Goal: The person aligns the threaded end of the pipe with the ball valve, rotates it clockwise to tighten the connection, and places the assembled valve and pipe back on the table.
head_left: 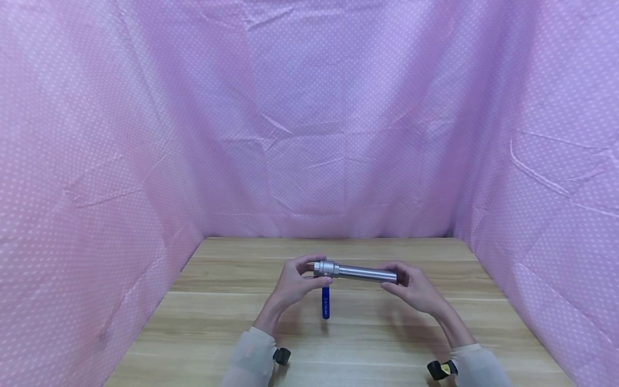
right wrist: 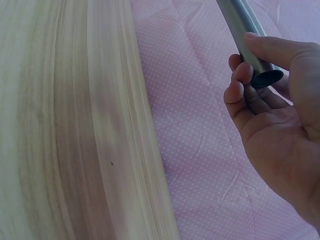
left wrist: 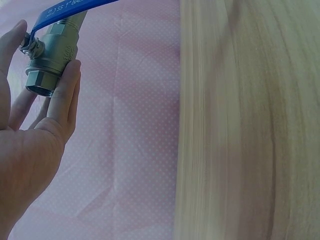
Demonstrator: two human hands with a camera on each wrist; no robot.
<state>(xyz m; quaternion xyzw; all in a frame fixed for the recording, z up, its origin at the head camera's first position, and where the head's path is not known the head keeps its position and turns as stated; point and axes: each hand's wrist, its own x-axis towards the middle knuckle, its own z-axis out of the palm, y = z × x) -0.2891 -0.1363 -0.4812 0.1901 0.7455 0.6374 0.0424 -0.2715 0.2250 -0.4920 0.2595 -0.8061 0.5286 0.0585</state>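
Note:
A steel ball valve (head_left: 326, 268) with a blue lever handle (head_left: 326, 303) is gripped by my left hand (head_left: 296, 280), thumb and fingers around its body. The lever points toward me in the head view. From the valve's right end a straight steel pipe (head_left: 367, 273) runs in line with it. My right hand (head_left: 410, 285) holds the pipe near its far right end, thumb on one side and fingers curled on the other. In the right wrist view the hollow pipe end (right wrist: 267, 78) faces the palm. Whether the joint is threaded in cannot be told.
Valve and pipe are held above a light wood-grain table (head_left: 338, 344). Pink dotted cloth (head_left: 309, 134) hangs behind the table and along both sides. A black wrist device (head_left: 281, 356) sits at the left sleeve, another (head_left: 441, 370) at the right.

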